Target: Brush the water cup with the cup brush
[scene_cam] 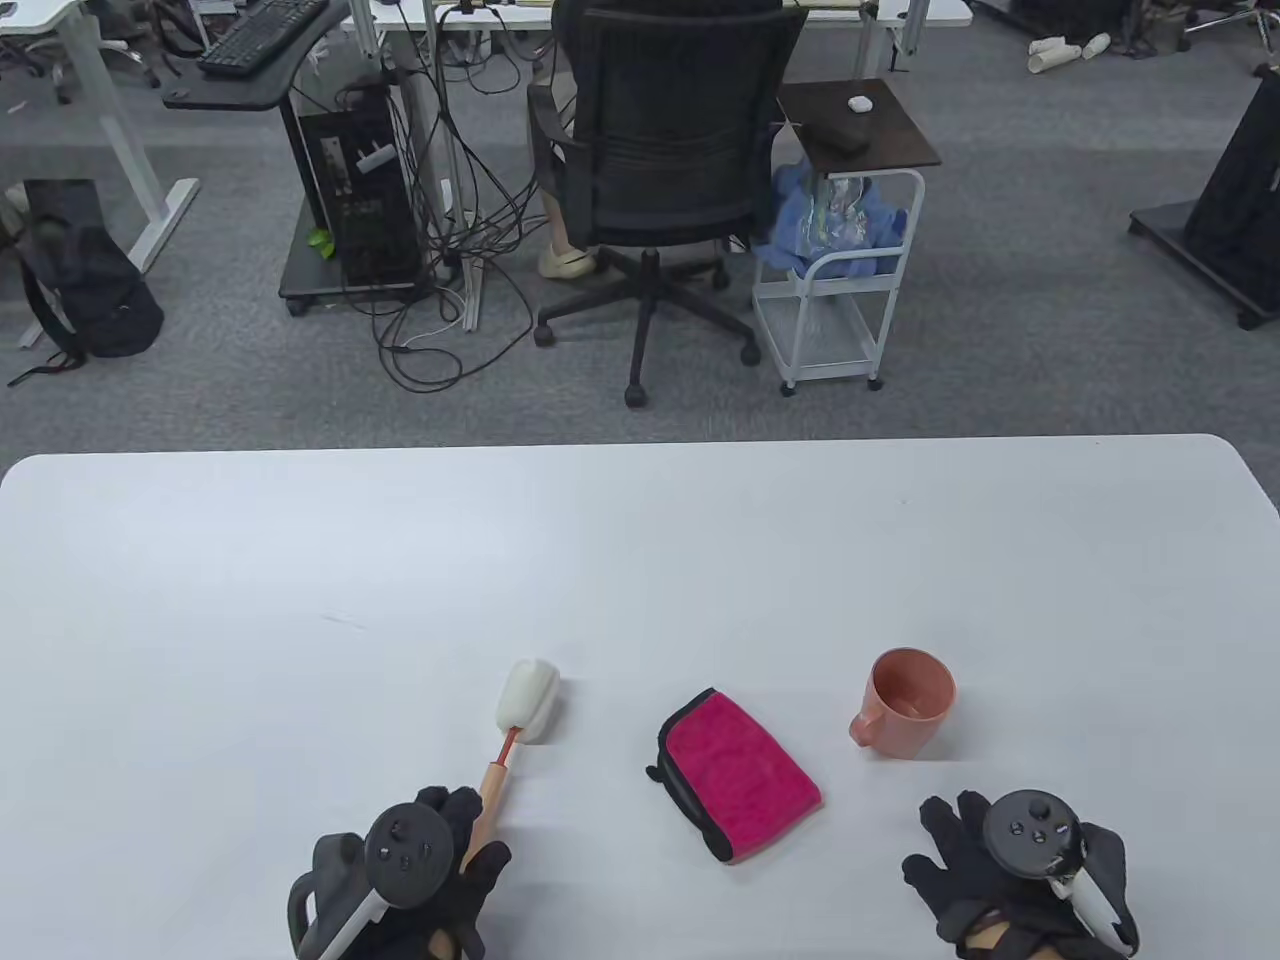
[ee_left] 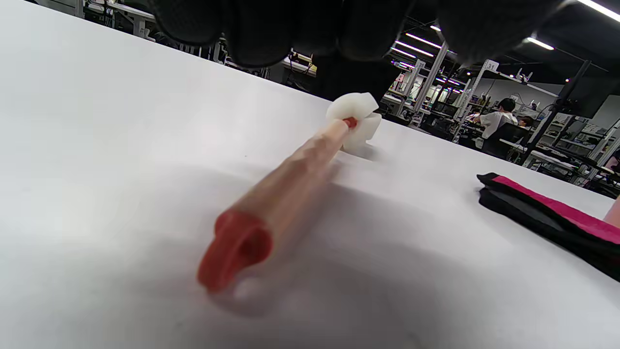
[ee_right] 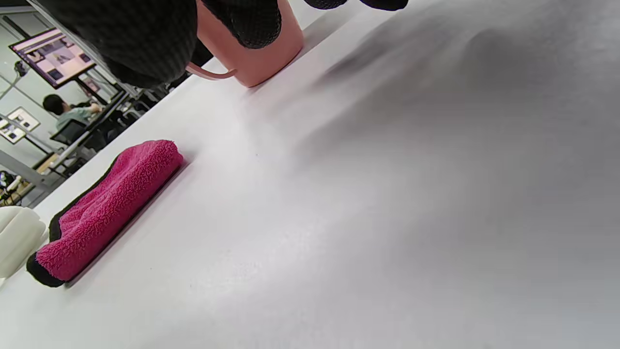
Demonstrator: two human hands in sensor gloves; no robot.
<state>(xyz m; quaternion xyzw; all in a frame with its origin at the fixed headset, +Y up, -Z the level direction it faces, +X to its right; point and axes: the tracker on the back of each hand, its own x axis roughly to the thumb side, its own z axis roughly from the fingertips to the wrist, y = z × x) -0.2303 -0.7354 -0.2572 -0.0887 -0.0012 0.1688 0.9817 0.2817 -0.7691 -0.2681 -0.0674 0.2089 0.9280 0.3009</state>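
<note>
The cup brush [scene_cam: 510,745] lies on the white table [scene_cam: 640,560], its white sponge head [scene_cam: 528,698] pointing away and its tan handle toward me. My left hand [scene_cam: 470,830] hovers over the near end of the handle, fingers spread to either side of it. In the left wrist view the handle [ee_left: 290,179] lies free on the table under my fingers [ee_left: 261,34]. The pink water cup [scene_cam: 905,705] stands upright at the right, handle to its left. My right hand [scene_cam: 945,840] is open and empty just in front of the cup [ee_right: 256,53].
A folded magenta cloth [scene_cam: 738,775] with a black edge lies between the brush and the cup; it also shows in the right wrist view [ee_right: 111,203]. Beyond the table's far edge are an office chair [scene_cam: 665,160] and a small white cart [scene_cam: 845,250].
</note>
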